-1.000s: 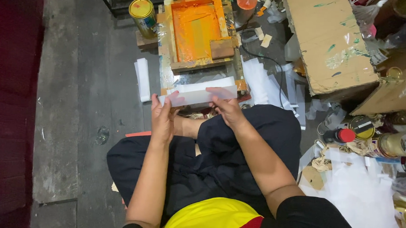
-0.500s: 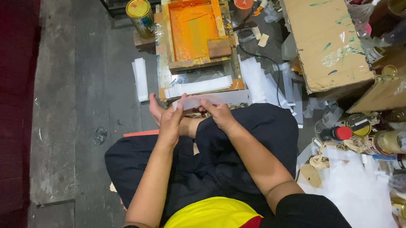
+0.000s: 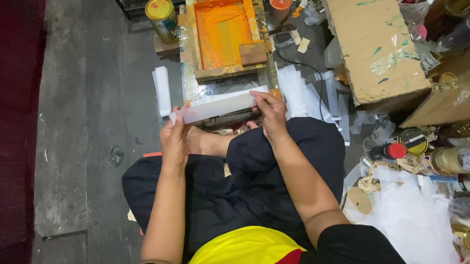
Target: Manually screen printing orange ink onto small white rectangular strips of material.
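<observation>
Bare floor (image 3: pixel 88 115) open leftward, printing frame (image 3: pixel 226 36) ahead, cans (image 3: pixel 450 160) crowding right

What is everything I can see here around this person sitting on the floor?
White strip: one, held between both hands.
Printing screen frame: one, wooden with orange ink, on the floor ahead.
Tin can: one, yellow lid, left of the frame.
Stack of white strips: one, left of the frame.
Cardboard box: one, brown, upper right.
Red-capped bottle: one, dark, right.
Left hand: grips the strip's left end.
Right hand: grips its right end.
</observation>
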